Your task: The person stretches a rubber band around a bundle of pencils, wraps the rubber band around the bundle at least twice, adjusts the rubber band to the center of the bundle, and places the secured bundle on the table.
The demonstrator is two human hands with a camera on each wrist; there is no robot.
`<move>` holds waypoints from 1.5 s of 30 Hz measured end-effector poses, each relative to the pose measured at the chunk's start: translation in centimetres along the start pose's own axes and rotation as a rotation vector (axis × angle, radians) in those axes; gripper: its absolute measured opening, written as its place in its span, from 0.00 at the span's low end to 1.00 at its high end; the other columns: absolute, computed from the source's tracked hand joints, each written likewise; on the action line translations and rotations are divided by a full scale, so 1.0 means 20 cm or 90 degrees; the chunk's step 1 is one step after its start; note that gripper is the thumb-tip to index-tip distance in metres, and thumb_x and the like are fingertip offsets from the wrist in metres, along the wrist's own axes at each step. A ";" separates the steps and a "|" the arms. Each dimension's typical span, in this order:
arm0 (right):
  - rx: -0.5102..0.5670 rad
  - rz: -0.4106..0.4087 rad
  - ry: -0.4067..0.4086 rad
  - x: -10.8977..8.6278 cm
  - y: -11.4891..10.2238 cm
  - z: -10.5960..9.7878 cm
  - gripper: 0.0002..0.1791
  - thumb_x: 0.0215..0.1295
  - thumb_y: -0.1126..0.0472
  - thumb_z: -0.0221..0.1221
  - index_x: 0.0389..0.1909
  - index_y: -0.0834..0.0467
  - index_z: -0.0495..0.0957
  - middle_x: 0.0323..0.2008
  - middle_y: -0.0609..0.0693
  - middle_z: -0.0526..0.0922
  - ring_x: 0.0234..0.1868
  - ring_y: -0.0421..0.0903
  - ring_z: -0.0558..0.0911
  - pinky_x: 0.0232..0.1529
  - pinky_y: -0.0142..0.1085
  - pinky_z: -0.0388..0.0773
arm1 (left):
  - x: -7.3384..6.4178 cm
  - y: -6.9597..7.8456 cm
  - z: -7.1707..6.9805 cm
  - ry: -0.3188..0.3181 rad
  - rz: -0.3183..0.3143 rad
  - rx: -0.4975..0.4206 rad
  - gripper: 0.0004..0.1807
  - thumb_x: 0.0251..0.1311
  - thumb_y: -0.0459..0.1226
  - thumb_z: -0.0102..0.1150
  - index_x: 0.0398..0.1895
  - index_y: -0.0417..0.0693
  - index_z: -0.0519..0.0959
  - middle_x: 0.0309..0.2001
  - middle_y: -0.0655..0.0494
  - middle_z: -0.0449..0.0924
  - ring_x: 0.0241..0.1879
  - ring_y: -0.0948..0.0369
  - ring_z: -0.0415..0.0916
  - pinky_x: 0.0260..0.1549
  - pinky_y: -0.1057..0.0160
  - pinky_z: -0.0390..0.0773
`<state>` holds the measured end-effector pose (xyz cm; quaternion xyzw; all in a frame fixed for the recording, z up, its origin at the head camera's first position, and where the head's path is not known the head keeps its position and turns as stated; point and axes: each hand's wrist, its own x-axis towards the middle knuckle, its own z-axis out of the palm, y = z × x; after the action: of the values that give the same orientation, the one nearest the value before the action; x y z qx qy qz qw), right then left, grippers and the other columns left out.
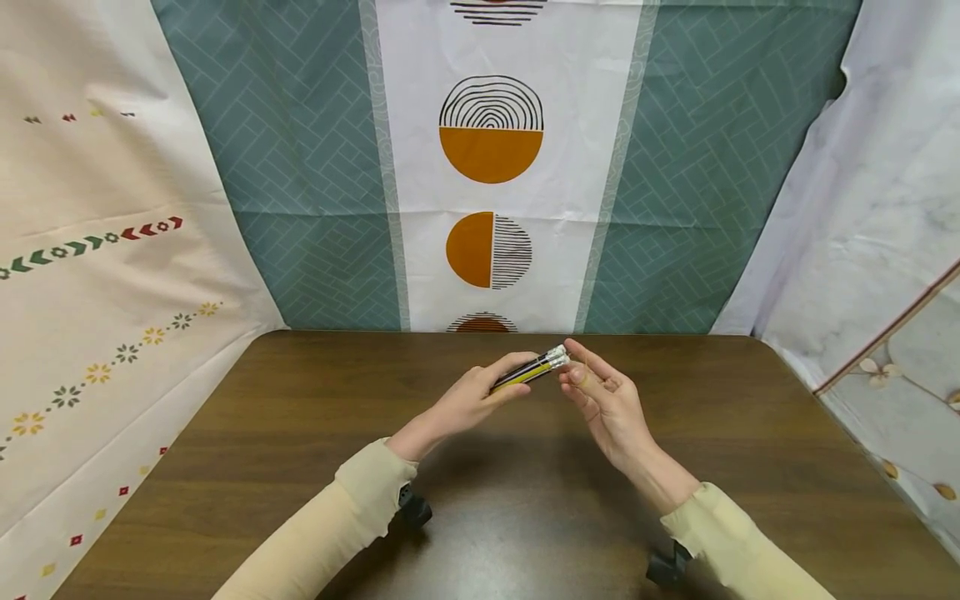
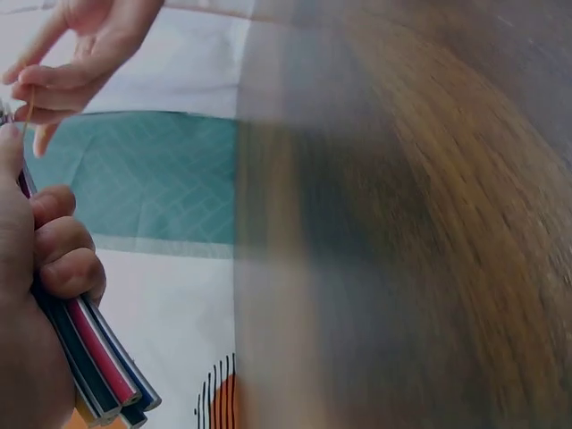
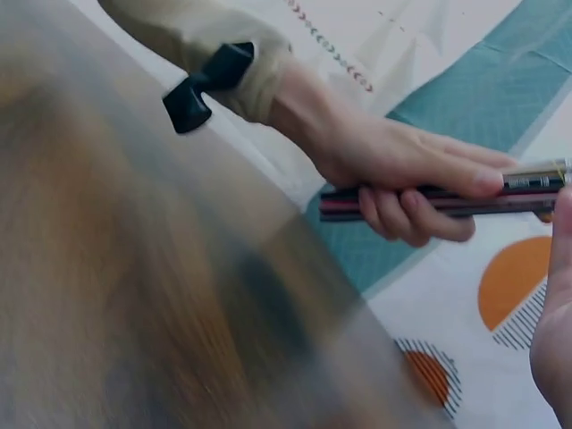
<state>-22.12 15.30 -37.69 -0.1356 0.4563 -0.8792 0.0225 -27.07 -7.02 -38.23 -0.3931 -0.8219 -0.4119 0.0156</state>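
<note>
A bundle of pencils in yellow, black and other dark colours is gripped by my left hand, tilted up toward the right. Their silvery eraser ends point at my right hand. That hand pinches a thin yellowish rubber band stretched between its fingers and the eraser ends. Whether the band goes all the way round the bundle, I cannot tell. The unsharpened pencil ends, one of them red, stick out below my left fingers in the left wrist view.
A dark brown wooden table lies beneath both hands. Behind it hangs a green and white cloth with orange half circles. Patterned pale cloths hang at both sides. Dark wrist-worn devices sit under the sleeves.
</note>
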 end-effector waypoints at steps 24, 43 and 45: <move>-0.436 -0.014 0.023 -0.01 0.07 0.00 0.35 0.61 0.64 0.67 0.69 0.51 0.67 0.59 0.57 0.76 0.48 0.37 0.82 0.45 0.35 0.83 | -0.06 -0.08 0.00 -0.096 0.006 0.129 0.23 0.72 0.53 0.49 0.69 0.70 0.65 0.37 0.59 0.83 0.29 0.66 0.73 0.33 0.67 0.73; -0.539 -0.046 0.037 0.01 0.07 -0.01 0.16 0.63 0.52 0.67 0.48 0.55 0.86 0.42 0.54 0.89 0.38 0.38 0.88 0.38 0.32 0.82 | -0.07 -0.03 0.02 -0.165 0.090 0.340 0.23 0.69 0.50 0.56 0.66 0.65 0.70 0.28 0.63 0.81 0.20 0.68 0.69 0.23 0.72 0.68; -0.503 -0.039 0.007 0.02 0.06 -0.01 0.17 0.65 0.55 0.66 0.51 0.60 0.84 0.43 0.57 0.89 0.39 0.41 0.89 0.41 0.33 0.83 | -0.07 -0.03 0.03 -0.173 0.096 0.345 0.22 0.69 0.51 0.56 0.65 0.65 0.71 0.26 0.64 0.80 0.20 0.67 0.68 0.23 0.71 0.67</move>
<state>-22.69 14.74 -38.76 -0.1424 0.7555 -0.6367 -0.0601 -26.26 -7.72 -39.49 -0.4858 -0.8649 -0.1195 0.0402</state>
